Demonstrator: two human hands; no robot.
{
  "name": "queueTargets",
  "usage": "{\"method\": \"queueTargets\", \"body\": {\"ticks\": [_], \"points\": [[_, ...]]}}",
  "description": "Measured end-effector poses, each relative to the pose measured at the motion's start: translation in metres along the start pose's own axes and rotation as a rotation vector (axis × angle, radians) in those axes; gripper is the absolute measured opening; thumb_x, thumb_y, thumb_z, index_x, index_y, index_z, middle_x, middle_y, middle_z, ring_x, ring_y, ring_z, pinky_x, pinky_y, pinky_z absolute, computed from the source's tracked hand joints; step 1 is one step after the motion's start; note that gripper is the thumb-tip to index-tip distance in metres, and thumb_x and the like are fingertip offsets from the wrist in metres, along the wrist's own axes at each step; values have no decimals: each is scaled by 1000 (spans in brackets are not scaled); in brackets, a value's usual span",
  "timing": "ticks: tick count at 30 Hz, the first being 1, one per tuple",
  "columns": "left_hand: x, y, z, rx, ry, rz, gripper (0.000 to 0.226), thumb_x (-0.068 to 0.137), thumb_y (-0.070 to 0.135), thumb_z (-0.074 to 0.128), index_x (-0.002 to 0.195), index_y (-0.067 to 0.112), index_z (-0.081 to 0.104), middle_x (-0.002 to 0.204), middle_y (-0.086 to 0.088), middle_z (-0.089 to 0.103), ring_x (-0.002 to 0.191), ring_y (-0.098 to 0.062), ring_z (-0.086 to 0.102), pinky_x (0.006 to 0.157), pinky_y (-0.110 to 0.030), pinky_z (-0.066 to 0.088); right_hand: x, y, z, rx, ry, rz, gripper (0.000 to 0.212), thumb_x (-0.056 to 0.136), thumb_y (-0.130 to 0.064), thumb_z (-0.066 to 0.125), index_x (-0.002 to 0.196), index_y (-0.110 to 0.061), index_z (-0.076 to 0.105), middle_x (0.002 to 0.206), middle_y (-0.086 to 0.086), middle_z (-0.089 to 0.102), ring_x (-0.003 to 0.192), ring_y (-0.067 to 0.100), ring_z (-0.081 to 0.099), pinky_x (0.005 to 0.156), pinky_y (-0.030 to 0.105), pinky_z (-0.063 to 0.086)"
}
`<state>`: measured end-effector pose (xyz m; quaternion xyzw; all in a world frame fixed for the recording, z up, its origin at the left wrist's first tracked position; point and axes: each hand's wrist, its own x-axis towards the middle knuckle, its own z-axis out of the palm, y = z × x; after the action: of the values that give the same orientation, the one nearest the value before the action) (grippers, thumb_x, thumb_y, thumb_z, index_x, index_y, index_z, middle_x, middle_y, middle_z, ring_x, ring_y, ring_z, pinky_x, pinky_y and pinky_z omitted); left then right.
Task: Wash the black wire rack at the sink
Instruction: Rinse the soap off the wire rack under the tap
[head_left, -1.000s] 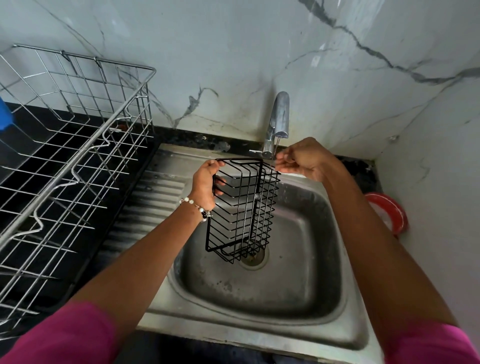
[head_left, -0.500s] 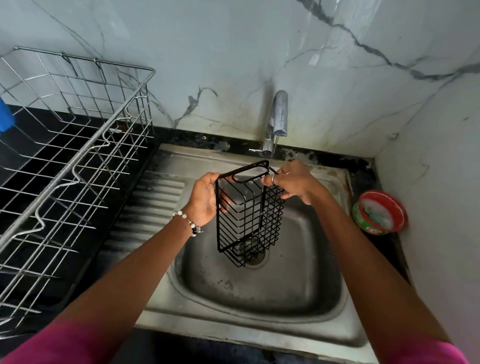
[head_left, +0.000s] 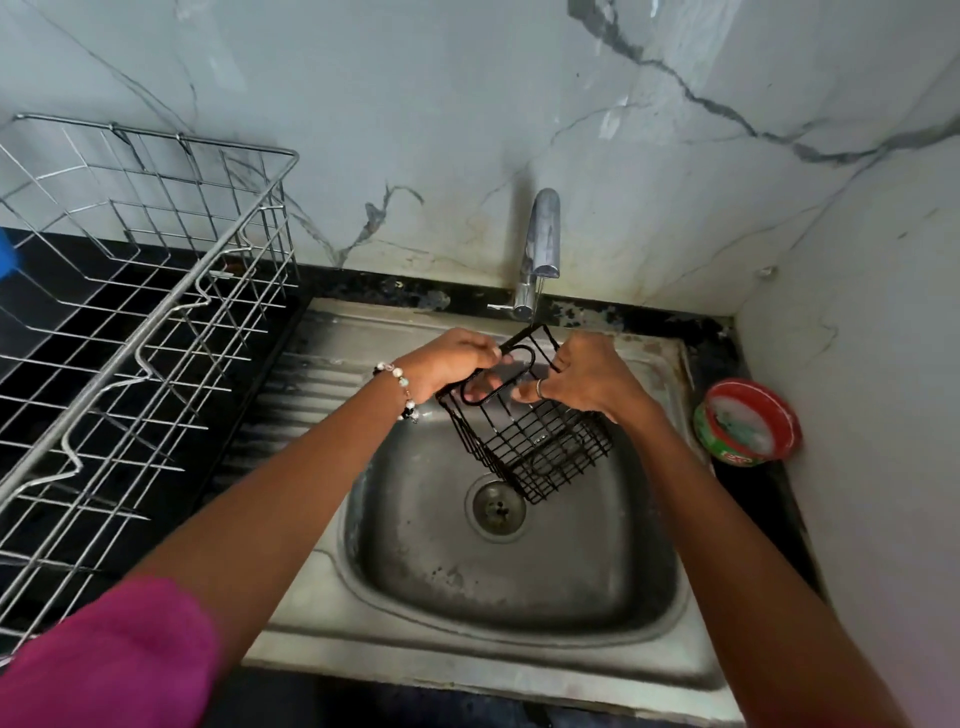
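Note:
I hold a small black wire rack (head_left: 535, 447) over the steel sink (head_left: 519, 644), tilted with its top toward the tap. My left hand (head_left: 447, 364), with a bead bracelet at the wrist, grips the rack's upper left edge. My right hand (head_left: 582, 379), wearing a ring, grips its upper right edge. The chrome tap (head_left: 540, 244) stands just behind the rack, and a thin stream of water falls from its spout onto the rack's top. The drain (head_left: 496, 506) lies under the rack's lower corner.
A large silver wire dish rack (head_left: 130, 332) fills the black counter on the left. A round red and green tub (head_left: 748, 421) sits on the counter right of the sink, near the side wall. Marble walls close off the back and right.
My right hand left the tap and took hold of the rack. The rack swung from hanging upright to a tilted, flatter pose, and both hands moved closer together.

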<state>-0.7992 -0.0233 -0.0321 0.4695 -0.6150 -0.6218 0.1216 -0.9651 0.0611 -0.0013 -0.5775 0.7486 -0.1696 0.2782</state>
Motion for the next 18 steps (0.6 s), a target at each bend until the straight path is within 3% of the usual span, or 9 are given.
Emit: {"method": "queueTargets", "body": {"ticks": [3,5,7,9,12,14,15,18], "points": [[7,12,12,-29,36,26,18,100,9,48,99,5,65,74,-6,67,55,-12,61,51,-24,43,0,4,2,-4,-38,-39,53,67,-33,83,47,-13,38,47,-1,33,42,15,31,47,24,28],[10,15,16,-33,73,40,19,99,4,48,90,4,65,71,-6,66,47,-9,57,48,-22,40,-1,5,0,-6,-85,-32,47,68,-33,83,52,-4,50,50,6,43,43,19,45,46,26,36],[11,14,17,-10,102,53,18,98,2,49,92,0,65,68,-5,67,42,-8,52,45,-23,36,-3,8,-7,89,-149,-20,35,72,-31,81,70,0,64,64,8,58,53,19,59,45,25,46],[10,9,15,-14,115,51,17,98,2,49,94,-1,66,67,-4,69,41,-8,48,43,-23,32,-2,9,-17,186,-178,6,17,80,-23,74,83,-7,67,82,7,66,69,19,65,52,26,54],[9,3,13,-74,119,38,23,97,4,49,84,6,68,73,-14,70,40,-10,42,40,-23,27,13,5,-30,267,62,69,7,89,-7,60,85,-5,66,99,14,69,77,18,67,76,37,58],[10,3,17,-120,125,22,21,97,10,52,82,11,67,66,-9,67,40,-10,41,38,-19,23,24,-8,-37,493,116,86,10,91,-3,57,89,0,66,98,19,69,75,19,68,77,36,59],[9,3,19,-144,131,15,18,97,13,55,83,14,67,65,-4,67,40,-11,43,36,-16,21,28,-17,-39,641,47,80,12,92,-1,56,96,4,65,98,22,69,77,22,69,76,34,59],[9,4,21,-137,138,18,4,92,19,63,91,17,67,88,-1,70,42,-8,50,35,-13,19,34,-39,-47,957,-237,117,21,94,5,48,110,12,59,96,26,68,81,30,72,75,37,60]]}}
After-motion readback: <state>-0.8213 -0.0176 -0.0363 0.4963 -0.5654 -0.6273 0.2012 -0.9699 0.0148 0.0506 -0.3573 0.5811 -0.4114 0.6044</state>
